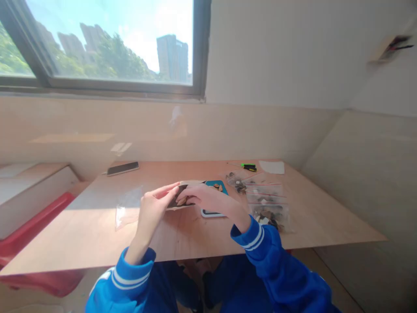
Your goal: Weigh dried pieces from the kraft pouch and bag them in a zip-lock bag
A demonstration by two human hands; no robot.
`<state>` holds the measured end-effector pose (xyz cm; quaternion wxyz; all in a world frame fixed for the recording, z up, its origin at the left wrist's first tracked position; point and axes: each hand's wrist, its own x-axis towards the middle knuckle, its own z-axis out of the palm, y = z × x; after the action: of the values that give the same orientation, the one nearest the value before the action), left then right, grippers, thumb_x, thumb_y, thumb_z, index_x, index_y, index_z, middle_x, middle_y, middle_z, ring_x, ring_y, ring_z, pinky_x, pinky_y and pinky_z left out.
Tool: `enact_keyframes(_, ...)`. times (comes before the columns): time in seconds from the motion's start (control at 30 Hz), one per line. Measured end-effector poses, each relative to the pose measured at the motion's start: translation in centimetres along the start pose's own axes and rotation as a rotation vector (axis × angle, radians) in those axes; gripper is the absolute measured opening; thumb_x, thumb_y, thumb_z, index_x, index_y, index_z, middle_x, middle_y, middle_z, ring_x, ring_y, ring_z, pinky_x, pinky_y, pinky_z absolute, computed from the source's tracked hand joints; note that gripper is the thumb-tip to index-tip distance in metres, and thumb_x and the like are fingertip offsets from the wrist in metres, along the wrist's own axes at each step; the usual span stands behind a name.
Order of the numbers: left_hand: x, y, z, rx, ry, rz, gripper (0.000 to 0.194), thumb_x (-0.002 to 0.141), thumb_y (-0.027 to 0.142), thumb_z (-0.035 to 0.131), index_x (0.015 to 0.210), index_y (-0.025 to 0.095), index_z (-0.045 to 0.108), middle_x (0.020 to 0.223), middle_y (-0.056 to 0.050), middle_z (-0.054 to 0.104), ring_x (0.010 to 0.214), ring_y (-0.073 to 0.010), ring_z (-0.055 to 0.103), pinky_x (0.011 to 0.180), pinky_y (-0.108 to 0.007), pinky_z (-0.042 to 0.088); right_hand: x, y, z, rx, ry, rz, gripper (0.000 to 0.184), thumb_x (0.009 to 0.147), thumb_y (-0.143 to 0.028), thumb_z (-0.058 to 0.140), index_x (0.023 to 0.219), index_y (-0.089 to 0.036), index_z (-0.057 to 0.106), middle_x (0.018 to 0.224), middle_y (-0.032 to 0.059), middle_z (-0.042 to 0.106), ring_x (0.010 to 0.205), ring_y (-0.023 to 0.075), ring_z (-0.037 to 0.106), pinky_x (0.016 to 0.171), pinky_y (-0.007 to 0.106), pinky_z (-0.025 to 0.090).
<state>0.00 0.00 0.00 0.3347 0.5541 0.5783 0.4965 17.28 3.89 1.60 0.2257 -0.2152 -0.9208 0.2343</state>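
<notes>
Both the left hand [155,204] and right hand [208,199] pinched 1 flat tan piece [182,194], its details blurred, hiding part of the blue mat [213,212].

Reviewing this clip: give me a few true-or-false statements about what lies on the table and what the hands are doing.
1. Both hands, left hand and right hand, hold a thin wooden sheet. True.
2. A phone lies on the table at the far left. True.
3. The small bags lie left of the hands. False: they lie to the right.
4. The green pen is in the right hand. False: it lies at the table's far edge.
</notes>
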Motion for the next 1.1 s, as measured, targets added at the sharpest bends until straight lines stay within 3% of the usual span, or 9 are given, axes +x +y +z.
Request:
enact_keyframes(0.2,2.6,1.0,-1.4,-0.091,-0.164,-0.080,0.046,0.068,0.048,0.072,0.103,0.018,0.075,0.100,-0.009,0.076,0.100,-0.0288,0.067,0.077,-0.032,0.054,0.1,0.9,0.1,0.092,0.214,-0.040,0.036,0.089,-0.002,0.045,0.108,-0.022,0.068,0.111,0.0039,0.068,0.104,0.0147,0.062,0.090,0.026,0.049)
enact_keyframes(0.37,4.4,1.0,-1.7,-0.161,-0.175,-0.053,0.045,0.066,0.045,0.075,0.101,0.017,0.075,0.103,-0.010,0.075,0.104,-0.0284,0.066,0.081,-0.032,0.052,0.8,2.8,-0.2,0.173,0.464,-0.008,0.029,0.089,-0.011,0.051,0.107,-0.025,0.069,0.106,0.0025,0.070,0.098,0.0150,0.063,0.088,0.028,0.050)
enact_keyframes(0.43,4.9,1.0,-1.6,-0.176,-0.145,-0.048,0.043,0.066,0.044,0.075,0.100,0.017,0.075,0.103,-0.009,0.075,0.104,-0.0281,0.065,0.084,-0.033,0.052,1.7,3.8,-0.3,0.334,0.614,0.022,0.024,0.087,-0.017,0.056,0.103,-0.024,0.071,0.104,0.0022,0.071,0.096,0.0156,0.064,0.086,0.028,0.051)
enact_keyframes(0.57,5.4,1.2,-1.4,-0.135,-0.043,-0.036,0.038,0.065,0.040,0.075,0.095,0.017,0.076,0.100,-0.008,0.076,0.105,-0.0283,0.065,0.088,-0.034,0.050,3.6,6.7,0.0,0.862,0.987,0.075,0.024,0.080,-0.028,0.066,0.104,-0.023,0.068,0.098,0.0013,0.071,0.082,0.0122,0.065,0.072,0.023,0.053)
enact_keyframes(0.67,5.6,1.2,-1.4,-0.112,0.007,-0.018,0.035,0.066,0.040,0.075,0.093,0.017,0.077,0.099,-0.008,0.076,0.106,-0.0283,0.065,0.093,-0.036,0.048,3.7,9.6,0.4,1.122,1.125,0.061,0.025,0.075,-0.031,0.070,0.100,-0.025,0.066,0.100,-0.0007,0.069,0.080,0.0086,0.063,0.067,0.018,0.051)
enact_keyframes(0.8,6.0,0.8,-1.5,-0.142,0.019,-0.001,0.040,0.065,0.043,0.075,0.096,0.017,0.076,0.103,-0.010,0.075,0.110,-0.0289,0.063,0.098,-0.038,0.045,1.8,13.5,1.0,0.942,1.169,0.230,0.028,0.078,-0.041,0.064,0.100,-0.025,0.063,0.104,0.0022,0.068,0.085,0.0102,0.064,0.065,0.019,0.052)
enact_keyframes(0.93,6.0,0.6,-1.5,-0.149,0.034,-0.013,0.040,0.065,0.044,0.075,0.096,0.017,0.076,0.104,-0.010,0.075,0.111,-0.0294,0.063,0.096,-0.037,0.046,-0.3,16.3,2.2,0.735,1.133,0.374,0.034,0.075,-0.043,0.064,0.099,-0.019,0.063,0.092,0.0050,0.070,0.076,0.0134,0.064,0.057,0.022,0.051)
enact_keyframes(1.1,5.6,0.7,-1.6,-0.138,0.018,-0.062,0.044,0.064,0.047,0.075,0.098,0.019,0.076,0.104,-0.010,0.075,0.108,-0.0301,0.064,0.083,-0.034,0.052,-1.5,17.0,3.2,0.475,0.950,0.475,0.023,0.071,-0.028,0.068,0.091,-0.017,0.069,0.093,0.0085,0.074,0.085,0.0188,0.067,0.077,0.032,0.055)
